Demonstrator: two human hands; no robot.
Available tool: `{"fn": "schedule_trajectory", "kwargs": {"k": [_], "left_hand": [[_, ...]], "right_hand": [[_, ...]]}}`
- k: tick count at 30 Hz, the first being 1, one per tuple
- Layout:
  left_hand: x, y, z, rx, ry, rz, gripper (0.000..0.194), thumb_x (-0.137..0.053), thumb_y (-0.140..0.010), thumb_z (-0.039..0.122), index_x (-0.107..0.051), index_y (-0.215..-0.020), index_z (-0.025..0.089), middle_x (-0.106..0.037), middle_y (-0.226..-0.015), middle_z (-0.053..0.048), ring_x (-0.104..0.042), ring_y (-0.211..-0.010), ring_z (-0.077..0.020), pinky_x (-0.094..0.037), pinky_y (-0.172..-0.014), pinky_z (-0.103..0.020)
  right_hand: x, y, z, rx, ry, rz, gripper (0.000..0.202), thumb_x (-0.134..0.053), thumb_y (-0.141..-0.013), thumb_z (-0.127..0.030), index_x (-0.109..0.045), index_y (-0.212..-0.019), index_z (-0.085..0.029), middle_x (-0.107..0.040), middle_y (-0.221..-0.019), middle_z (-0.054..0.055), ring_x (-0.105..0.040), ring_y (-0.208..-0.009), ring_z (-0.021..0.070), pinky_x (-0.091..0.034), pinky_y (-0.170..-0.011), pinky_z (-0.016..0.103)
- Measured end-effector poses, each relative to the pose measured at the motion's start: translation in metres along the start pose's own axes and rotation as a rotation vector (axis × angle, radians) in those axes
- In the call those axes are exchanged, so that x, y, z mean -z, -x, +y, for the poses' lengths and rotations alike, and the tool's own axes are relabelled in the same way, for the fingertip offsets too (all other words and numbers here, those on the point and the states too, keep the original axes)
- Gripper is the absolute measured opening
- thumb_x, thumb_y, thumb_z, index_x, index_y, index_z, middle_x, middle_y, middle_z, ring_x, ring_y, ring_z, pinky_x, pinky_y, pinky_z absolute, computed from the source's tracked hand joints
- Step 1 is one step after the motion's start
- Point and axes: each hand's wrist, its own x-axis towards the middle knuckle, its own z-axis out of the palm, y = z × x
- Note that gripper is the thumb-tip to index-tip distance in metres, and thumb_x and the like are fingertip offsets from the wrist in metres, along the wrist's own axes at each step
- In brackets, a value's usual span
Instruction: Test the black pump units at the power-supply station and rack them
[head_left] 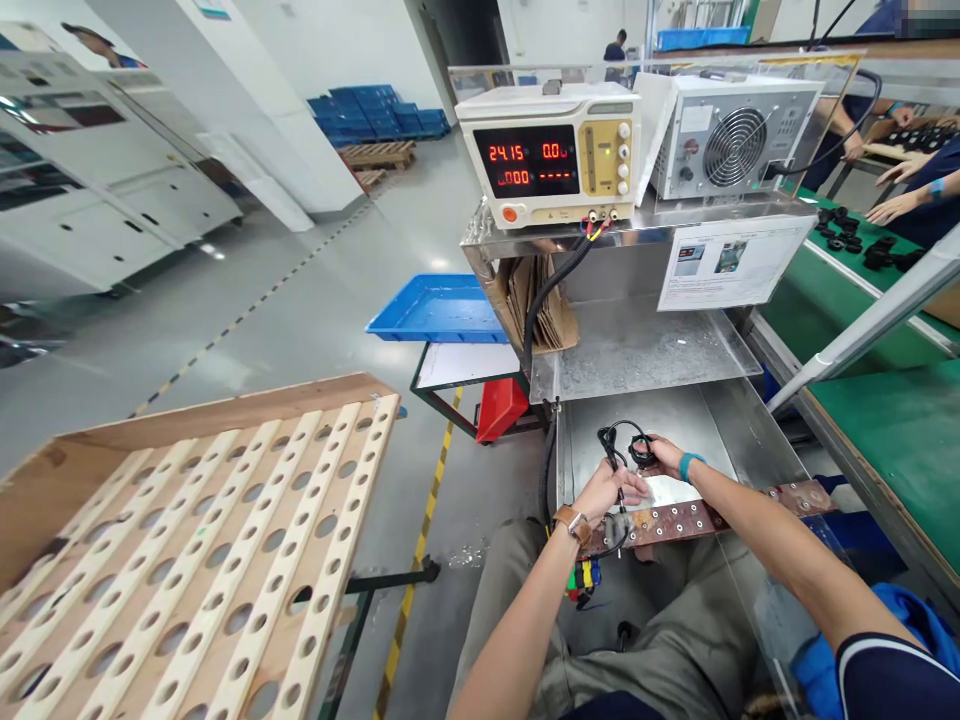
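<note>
Over the metal tray [675, 410], my right hand [663, 455] is closed on a round black part [641, 451]. A black cable [609, 440] runs from this part and loops to the left. My left hand [611, 490] is beside the cable, its fingers partly stretched towards the right; the cable passes at its thumb side, and whether it is pinched is hard to make out. A white sheet [670, 490] lies just below my right hand. A brown strip with metal studs [675, 522] crosses the tray's near edge.
A power supply [551, 155] with red digits stands on the shelf, beside a fan-cooled unit [739, 135]. At left is a wooden rack [187, 560] with holes. A blue tray [442, 308] sits behind. Other people's hands work at the green bench [885, 420] side.
</note>
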Motion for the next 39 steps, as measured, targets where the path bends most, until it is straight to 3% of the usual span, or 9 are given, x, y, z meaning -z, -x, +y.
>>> {"fn": "schedule_trajectory", "kwargs": {"k": [7,17,22,28,36,39], "left_hand": [[0.003,0.002,-0.01,0.102,-0.044,-0.048,0.036,-0.05,-0.094,0.046,-0.036,-0.11,0.018,-0.069,-0.073,-0.007,-0.069,-0.066,-0.0203,-0.049,-0.063,-0.03],[0.005,0.0,-0.016,0.08,-0.04,-0.053,0.045,-0.056,-0.089,0.048,-0.037,-0.115,0.017,-0.07,-0.075,-0.005,-0.069,-0.07,-0.0199,-0.046,-0.06,-0.026],[0.002,0.003,-0.013,0.063,-0.019,-0.042,0.039,-0.056,-0.091,0.041,-0.04,-0.117,0.016,-0.072,-0.08,-0.007,-0.071,-0.083,-0.0235,-0.049,-0.065,-0.028],[0.0,0.008,-0.008,0.024,-0.059,-0.041,0.036,-0.05,-0.093,0.036,-0.039,-0.119,0.014,-0.072,-0.077,-0.007,-0.071,-0.088,-0.0252,-0.051,-0.079,-0.037],[0.005,0.003,-0.019,-0.021,-0.078,-0.039,0.061,-0.058,-0.083,0.053,-0.041,-0.127,0.015,-0.068,-0.066,-0.004,-0.071,-0.074,-0.0259,-0.051,-0.073,-0.036],[0.006,0.003,-0.021,-0.063,-0.076,-0.038,0.062,-0.058,-0.083,0.054,-0.04,-0.128,0.015,-0.069,-0.068,-0.005,-0.07,-0.076,-0.0254,-0.051,-0.078,-0.037]], "right_hand": [[0.0,0.001,0.001,0.007,-0.013,-0.04,0.043,-0.082,-0.076,-0.027,-0.052,-0.105,-0.019,-0.061,-0.077,0.002,-0.064,-0.064,0.02,-0.061,-0.062,0.039],[0.0,0.0,0.005,0.033,-0.054,-0.046,0.042,-0.082,-0.074,-0.024,-0.051,-0.102,-0.02,-0.062,-0.079,0.001,-0.064,-0.062,0.0181,-0.061,-0.065,0.039],[0.0,0.001,0.003,0.019,-0.029,-0.037,0.04,-0.081,-0.076,-0.025,-0.052,-0.104,-0.02,-0.063,-0.079,0.002,-0.065,-0.063,0.0215,-0.06,-0.061,0.039],[-0.005,0.006,0.001,0.062,-0.041,-0.043,0.034,-0.08,-0.074,-0.024,-0.055,-0.096,-0.019,-0.062,-0.078,0.002,-0.063,-0.064,0.0194,-0.06,-0.064,0.037],[-0.012,0.005,0.006,0.098,-0.031,-0.054,0.031,-0.079,-0.072,-0.03,-0.057,-0.091,-0.02,-0.058,-0.072,0.001,-0.06,-0.06,0.0189,-0.058,-0.059,0.036],[-0.016,0.009,0.001,0.095,0.002,-0.041,0.03,-0.078,-0.073,-0.031,-0.058,-0.093,-0.02,-0.059,-0.072,0.002,-0.061,-0.06,0.0201,-0.056,-0.056,0.035]]}}
